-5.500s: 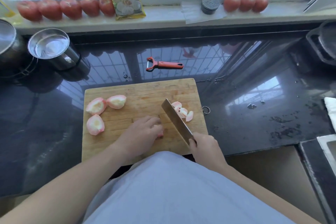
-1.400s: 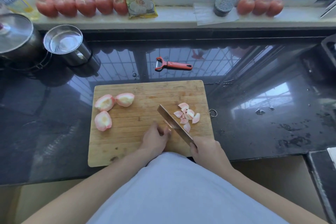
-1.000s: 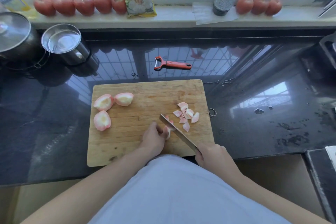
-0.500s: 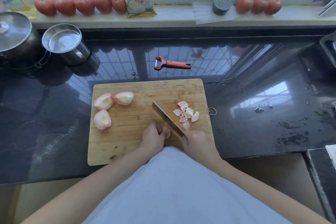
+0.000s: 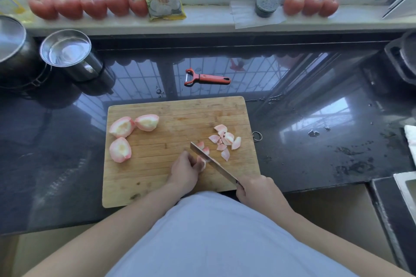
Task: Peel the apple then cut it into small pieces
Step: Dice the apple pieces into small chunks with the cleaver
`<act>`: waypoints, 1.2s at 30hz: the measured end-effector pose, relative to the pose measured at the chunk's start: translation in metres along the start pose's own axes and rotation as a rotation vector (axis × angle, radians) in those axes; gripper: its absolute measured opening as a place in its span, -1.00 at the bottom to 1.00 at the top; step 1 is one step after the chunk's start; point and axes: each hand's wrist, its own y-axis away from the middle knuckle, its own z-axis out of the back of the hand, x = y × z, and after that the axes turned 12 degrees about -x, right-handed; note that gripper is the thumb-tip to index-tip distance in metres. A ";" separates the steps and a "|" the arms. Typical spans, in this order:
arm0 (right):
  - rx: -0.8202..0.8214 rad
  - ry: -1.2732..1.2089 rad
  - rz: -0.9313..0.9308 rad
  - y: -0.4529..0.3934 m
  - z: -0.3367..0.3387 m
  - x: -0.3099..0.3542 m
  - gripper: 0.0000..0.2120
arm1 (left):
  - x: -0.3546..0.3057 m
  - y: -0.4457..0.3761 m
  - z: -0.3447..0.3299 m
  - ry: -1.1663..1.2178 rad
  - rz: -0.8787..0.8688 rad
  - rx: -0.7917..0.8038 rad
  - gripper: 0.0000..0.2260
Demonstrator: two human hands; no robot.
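counter: glossy black stone (image 5: 315,155) under a window sill (row of tomatoes (image 5: 90,5))
board: wooden cutting board (image 5: 157,182); three peeled apple quarters (image 5: 121,149) left, small pieces (image 5: 225,139) right
left hand (image 5: 185,171): fingers curled, pinning an apple wedge (image 5: 202,163)
right hand (image 5: 258,191): wrapped round the knife (image 5: 211,162) handle, blade angled into the wedge

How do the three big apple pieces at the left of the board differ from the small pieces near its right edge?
The apple quarters are large, rounded and uncut, with pale hollows where the core was; the small apple pieces are thin wedges. The quarters lie spread along the cutting board's left side; the small pieces cluster together. Both are peeled, pink-tinged, and untouched by either hand.
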 end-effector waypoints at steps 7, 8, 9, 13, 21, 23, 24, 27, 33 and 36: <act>0.137 0.071 -0.048 -0.009 -0.002 0.007 -0.82 | -0.002 0.000 0.001 0.031 0.025 0.014 -0.73; 0.146 0.056 -0.055 -0.015 -0.005 0.011 -0.84 | -0.004 0.000 0.001 0.032 0.022 0.018 -0.76; 0.149 0.032 -0.068 -0.021 -0.009 0.015 -0.85 | -0.005 0.001 0.001 0.037 0.018 0.019 -0.80; 0.093 -0.068 -0.115 -0.031 -0.011 0.025 -0.82 | -0.005 0.005 0.002 0.033 -0.002 0.010 -0.77; 0.083 -0.017 -0.089 0.004 0.003 0.005 -0.81 | -0.002 0.009 0.004 0.016 -0.012 0.013 -0.73; 0.093 -0.014 -0.079 0.005 0.002 0.003 -0.81 | -0.002 0.008 0.003 0.034 -0.009 0.010 -0.73; 0.090 -0.005 -0.075 0.004 0.003 0.003 -0.80 | -0.002 0.007 0.003 0.038 -0.007 0.009 -0.73; 0.094 0.021 -0.070 0.004 0.004 0.004 -0.79 | -0.002 0.007 0.004 0.036 -0.004 0.011 -0.74; 0.112 0.062 -0.069 0.001 -0.002 0.007 -0.80 | -0.001 0.005 0.002 0.061 0.023 0.043 -0.77; 0.102 0.075 -0.051 -0.016 -0.014 0.017 -0.85 | -0.002 0.005 0.002 0.082 0.014 0.044 -0.85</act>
